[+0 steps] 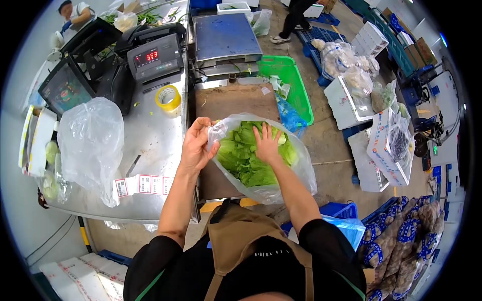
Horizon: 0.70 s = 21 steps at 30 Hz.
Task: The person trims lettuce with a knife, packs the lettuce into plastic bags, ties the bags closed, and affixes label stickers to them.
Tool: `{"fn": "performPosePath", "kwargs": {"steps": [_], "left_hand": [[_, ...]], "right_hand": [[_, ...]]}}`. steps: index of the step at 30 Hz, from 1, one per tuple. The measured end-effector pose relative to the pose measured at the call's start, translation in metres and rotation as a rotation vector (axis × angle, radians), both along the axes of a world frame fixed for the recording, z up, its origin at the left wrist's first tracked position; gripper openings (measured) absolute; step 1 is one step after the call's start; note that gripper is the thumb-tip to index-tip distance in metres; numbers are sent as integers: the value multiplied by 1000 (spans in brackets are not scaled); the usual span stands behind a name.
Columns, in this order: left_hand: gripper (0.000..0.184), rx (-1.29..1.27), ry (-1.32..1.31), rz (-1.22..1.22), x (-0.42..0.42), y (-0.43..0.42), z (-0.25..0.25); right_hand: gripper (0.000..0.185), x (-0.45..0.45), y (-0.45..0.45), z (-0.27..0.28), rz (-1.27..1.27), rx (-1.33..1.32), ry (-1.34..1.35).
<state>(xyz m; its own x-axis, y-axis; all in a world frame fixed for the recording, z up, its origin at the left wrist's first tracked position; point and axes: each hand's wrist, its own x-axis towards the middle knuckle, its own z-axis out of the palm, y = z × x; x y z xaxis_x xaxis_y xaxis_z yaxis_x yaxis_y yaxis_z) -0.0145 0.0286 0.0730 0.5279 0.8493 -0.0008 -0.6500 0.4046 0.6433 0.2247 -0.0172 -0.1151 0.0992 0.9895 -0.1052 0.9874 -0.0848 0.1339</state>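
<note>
A clear plastic bag point(303, 168) full of green leafy lettuce point(243, 153) sits in front of me, over a brown scale platform point(236, 103). Bunched between the fingers and thumb of my left hand point(197, 144) is the left rim of the bag. Inside the bag's mouth, my right hand point(267, 144) lies on the leaves with its fingers spread. The bag's underside is hidden from me.
Left, a steel counter carries yellow tape point(168, 98), labels point(144, 184), a plastic bag point(93, 145) and a display point(154, 57) reading 363. Beyond the platform are a green crate point(301, 95) and a blue-topped scale point(226, 37). White foam boxes point(346, 105) stand right.
</note>
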Motion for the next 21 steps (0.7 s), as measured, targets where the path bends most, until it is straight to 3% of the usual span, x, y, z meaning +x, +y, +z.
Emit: {"fn": "performPosePath", "kwargs": {"steps": [3, 6, 9, 11, 13, 14, 16, 17, 20, 21], "left_hand": [[11, -25, 166, 74, 0, -7, 1], [16, 14, 270, 132, 0, -10, 0], [19, 82, 268, 120, -1, -15, -1], [20, 91, 283, 128, -1, -20, -1], [27, 84, 428, 163, -4, -27, -11], [33, 144, 454, 203, -7, -29, -15], [36, 155, 570, 272, -22, -15, -37], [26, 251, 552, 170, -40, 0, -52], [23, 159, 717, 303, -15, -17, -22], [23, 177, 700, 190, -24, -2, -26]], "right_hand": [[95, 12, 16, 1, -18, -74, 110], [94, 4, 15, 39, -43, -184, 213], [88, 7, -19, 54, 21, 45, 384], [72, 7, -67, 76, 124, 263, 566], [46, 9, -131, 98, 155, 532, 928], [40, 14, -164, 113, 117, 585, 952], [29, 25, -233, 118, -19, 781, 964], [30, 32, -267, 106, -203, 843, 944], [33, 59, -380, 70, -826, 972, 752], [34, 66, -422, 43, -1044, 989, 634]]}}
